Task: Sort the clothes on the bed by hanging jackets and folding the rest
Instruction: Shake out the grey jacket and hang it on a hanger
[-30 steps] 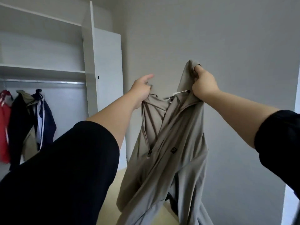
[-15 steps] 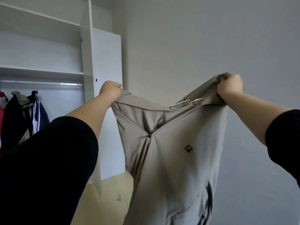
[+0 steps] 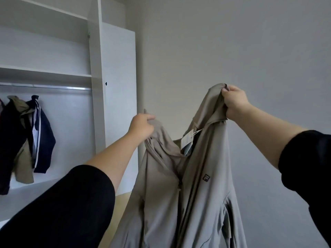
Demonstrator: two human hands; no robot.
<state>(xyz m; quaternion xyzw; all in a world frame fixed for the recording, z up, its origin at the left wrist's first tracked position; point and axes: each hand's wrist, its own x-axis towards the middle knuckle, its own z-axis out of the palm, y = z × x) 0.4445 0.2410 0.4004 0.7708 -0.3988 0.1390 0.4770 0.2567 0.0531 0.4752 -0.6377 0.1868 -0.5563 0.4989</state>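
two grips on the jacket point(image 3: 202, 203): left hand point(image 3: 141, 125) low, right hand point(image 3: 232, 102) raised; spread just narrowed, likely rail point(image 3: 53, 87) next.

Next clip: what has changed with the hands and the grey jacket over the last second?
Half a second ago the grey jacket was stretched wide. Since then the left hand and right hand have drawn closer together, the left dropping lower, so the fabric now hangs slack and narrower. Both hands kept their grip near the collar. The hanging jackets on the wardrobe rail are unchanged.
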